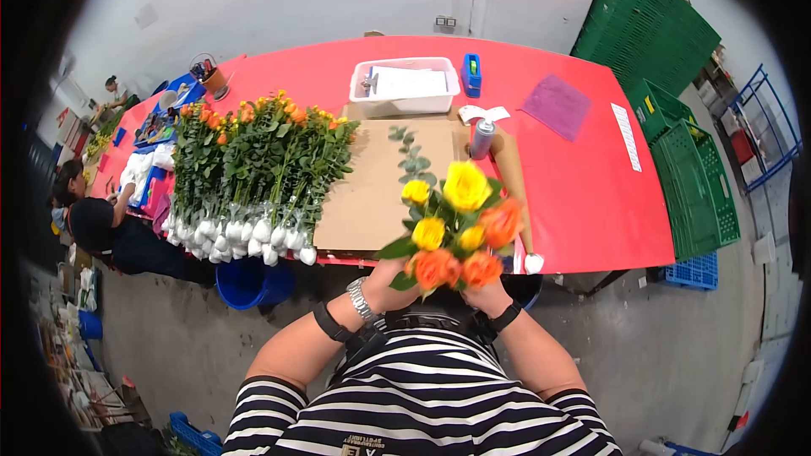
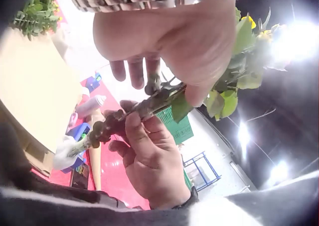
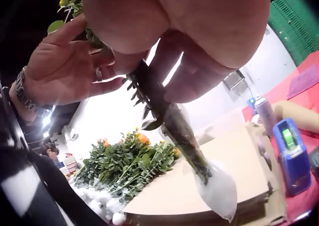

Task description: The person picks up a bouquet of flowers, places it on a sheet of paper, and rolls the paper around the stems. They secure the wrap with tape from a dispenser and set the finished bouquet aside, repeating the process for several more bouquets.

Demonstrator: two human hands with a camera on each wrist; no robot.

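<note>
A small bouquet (image 1: 456,228) of yellow and orange roses with leafy greenery is held up before the striped shirt. My right hand (image 2: 157,161) grips its stems low down, fingers and thumb wrapped round them. Higher up, my left hand (image 3: 65,71), wearing a metal watch and a ring, supports the stems by the thumb, its other fingers fairly straight. Below the right hand the stem end is in clear wrap with a white padded tip (image 3: 217,191). In the head view the flower heads partly cover both hands.
Finished-looking bouquets (image 1: 262,152) with white tips lie in a row on the red table (image 1: 591,194), left of a cardboard sheet (image 1: 363,194). Beyond are a white tray (image 1: 405,105), a spray can (image 1: 481,139) and a blue tape dispenser (image 1: 472,76). Green crates (image 1: 693,190) stand right; another person (image 1: 118,228) works left.
</note>
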